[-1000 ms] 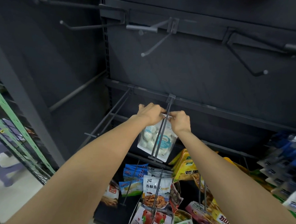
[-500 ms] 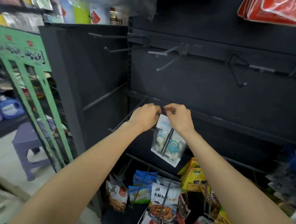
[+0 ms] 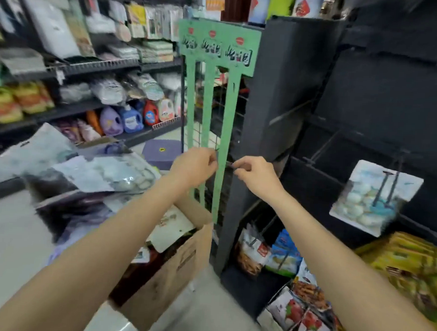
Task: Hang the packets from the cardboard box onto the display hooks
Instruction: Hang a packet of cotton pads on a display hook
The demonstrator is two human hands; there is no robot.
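**One packet hung, hands free and turning to the box**

The dark display rack [image 3: 382, 103] fills the right half of the frame, with stocked store shelves [image 3: 91, 65] across the upper left. A green slotted stand [image 3: 211, 94] rises through the centre. At lower centre sits the open cardboard box [image 3: 171, 271], flaps up, its contents dark and smeared by motion.

At right of centre, a clear packet of white round sweets [image 3: 370, 198] hangs on a double-wire display hook [image 3: 390, 184], well apart from both hands. Below it, in the lower right, more snack packets [image 3: 278, 252] hang on lower hooks.

The left hand [image 3: 194, 168] and right hand [image 3: 256, 176] are raised at mid-frame in front of the green stand, fingers curled with fingertips pinched together. Neither appears to hold a packet, though a small dark sliver between them is too blurred to identify.

The step in hand looks like fetching the next packet. To do it well, reach down into the box at lower centre, lift one packet by its top edge so the hang hole stays free, then line that hole up with the hook tips before sliding it back.

How many packets remain in the box cannot be seen. The upper hooks are cut off at the top right, and the whole view is motion-blurred.
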